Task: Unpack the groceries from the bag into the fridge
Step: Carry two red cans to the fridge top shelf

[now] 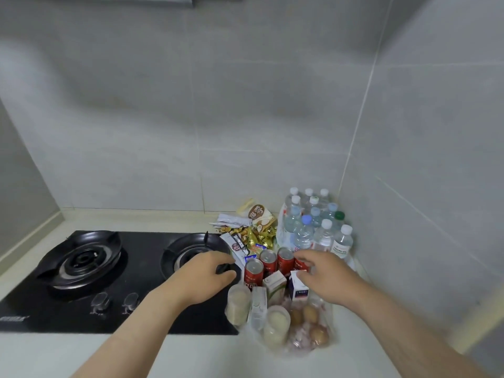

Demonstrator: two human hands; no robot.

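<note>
With the left hand [207, 274], hovers above the right burner of the black stove [109, 282], fingers loosely curled towards the red cans [253, 271], gripping nothing visible. With the right hand [324, 274], reaches down over the rightmost can and the navy carton [298, 289], fingertips at their tops; cannot tell whether pinching anything or only touching. Between the two hands, four red cans standing upright in a cluster. Just in front, a white-and-green carton [275, 285], two pale beige jars [238, 304] and eggs in a clear plastic bag [311, 323]. Behind the cans, gold and printed snack packets [253, 227] and a group of water bottles [313, 225] in the tiled corner. All groceries on the pale table [191, 356], right of the stove.
</note>
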